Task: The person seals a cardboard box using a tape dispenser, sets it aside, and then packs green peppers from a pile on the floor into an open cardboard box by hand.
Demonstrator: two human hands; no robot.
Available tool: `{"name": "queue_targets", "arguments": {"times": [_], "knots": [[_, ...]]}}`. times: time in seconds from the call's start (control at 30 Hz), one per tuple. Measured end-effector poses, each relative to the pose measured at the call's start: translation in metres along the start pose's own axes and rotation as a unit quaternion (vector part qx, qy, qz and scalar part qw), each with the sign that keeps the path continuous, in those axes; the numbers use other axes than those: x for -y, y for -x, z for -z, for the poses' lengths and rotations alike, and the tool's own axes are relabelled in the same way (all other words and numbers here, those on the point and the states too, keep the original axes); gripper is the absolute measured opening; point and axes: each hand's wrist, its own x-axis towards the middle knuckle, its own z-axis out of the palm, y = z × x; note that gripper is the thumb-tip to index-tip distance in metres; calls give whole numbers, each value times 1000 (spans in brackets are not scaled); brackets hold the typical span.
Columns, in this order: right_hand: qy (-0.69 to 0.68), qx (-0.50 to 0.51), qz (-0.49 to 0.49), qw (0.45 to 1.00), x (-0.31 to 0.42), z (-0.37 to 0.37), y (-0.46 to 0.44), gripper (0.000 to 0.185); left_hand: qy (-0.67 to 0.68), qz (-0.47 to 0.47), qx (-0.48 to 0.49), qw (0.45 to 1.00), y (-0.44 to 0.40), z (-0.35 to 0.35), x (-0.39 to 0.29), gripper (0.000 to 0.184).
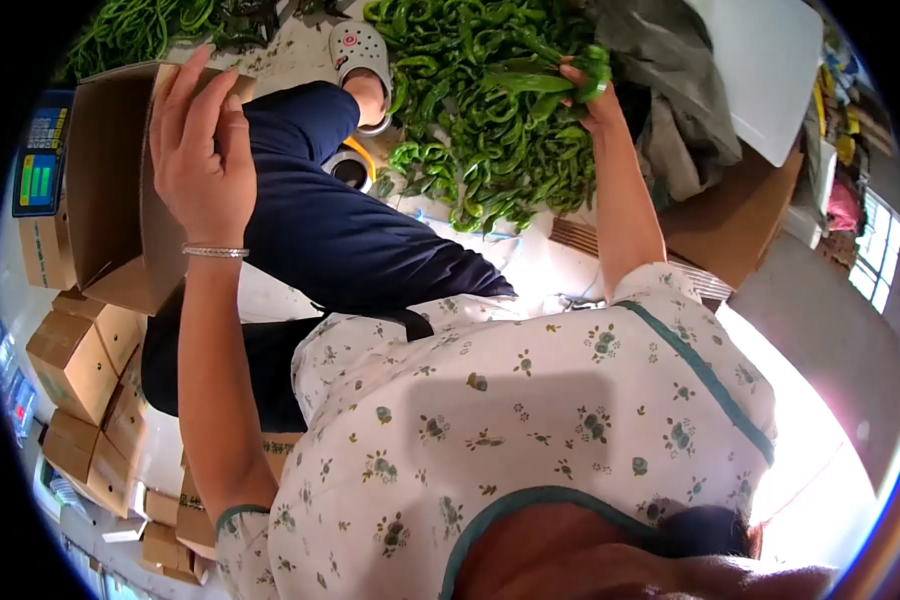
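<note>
L hand (205, 180) by box (108, 180) rim, fingers slightly apart, poss. steadying it; contact unclear to me. R hand (601, 112), fingers clamped round peppers (532, 82), holds them over pile (510, 175).

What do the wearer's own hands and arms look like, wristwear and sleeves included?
Both hands are gloveless. Just above the left hand, the wrist has a thin, silvery bracelet with a braided look; none shows above the right hand. The short left sleeve and right sleeve are whitish with small green floral sprigs, the left edged in teal.
</note>
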Motion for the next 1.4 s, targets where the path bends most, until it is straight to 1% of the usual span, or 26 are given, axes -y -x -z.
{"name": "queue_targets", "arguments": {"times": [0.03,0.07,0.1,0.17,0.2,0.3,0.33,0.43,0.47,0.57,0.63,0.67,0.7,0.73,0.77,0.8,0.83,0.87,0.9,0.97,1.07,1.17,1.2,1.3,1.33,1.4], "knots": [[-58,46,-2,997,11,6,2,26,2,3,-7,1000,3,-2,2,21],[-84,77,28,993,20,12,8,24,30,8,2,1000,6,-1,3,21],[-60,72,17,995,37,12,9,23,48,24,-17,998,8,-2,4,21],[-137,76,50,986,53,-5,13,23,83,55,-58,993,11,0,9,21],[-181,134,32,974,69,-12,16,25,138,96,-79,983,12,3,12,23],[-274,296,-21,915,110,-39,18,21,205,225,-129,944,19,24,8,25],[-297,333,-34,894,120,-50,15,23,195,227,-134,945,24,34,12,25],[-286,383,-31,878,151,-101,18,23,298,285,-162,897,42,58,23,24],[-286,383,-38,877,159,-124,23,24,331,253,-176,892,51,61,31,24],[-247,438,-27,864,175,-190,22,25,463,253,-148,836,69,66,41,28],[-195,473,-35,859,192,-240,34,26,503,275,-129,809,64,91,34,34],[-173,504,-33,846,199,-268,42,25,498,320,-94,800,59,111,31,45],[-152,533,-32,832,204,-299,53,25,515,348,-72,780,55,129,29,51],[-128,535,-57,833,210,-328,71,23,546,365,-69,751,55,142,36,53],[-139,555,-50,819,202,-356,71,24,574,388,-62,718,51,144,48,56],[-106,563,-56,817,199,-380,79,26,577,397,-72,710,56,151,58,56],[-72,573,-60,815,197,-404,85,29,575,409,-67,706,63,157,73,50],[-72,598,-56,796,186,-426,87,30,545,418,-80,723,72,162,87,47],[-82,581,-80,806,176,-441,95,28,516,427,-92,737,83,168,98,44],[-95,661,-145,730,164,-470,99,25,513,450,-137,718,106,181,115,40],[-88,546,-152,819,137,-501,105,22,479,491,-170,708,133,195,131,36],[-77,490,-162,853,103,-519,77,22,402,545,-179,714,153,195,144,34],[-11,441,-214,872,102,-520,71,25,388,536,-185,727,158,194,148,34],[-81,288,-326,897,83,-526,69,40,380,522,-218,732,172,191,155,35],[-59,268,-267,924,76,-526,72,63,371,517,-227,737,174,191,153,37],[-23,192,-271,943,75,-534,71,72,386,506,-250,729,171,193,146,37]]}}
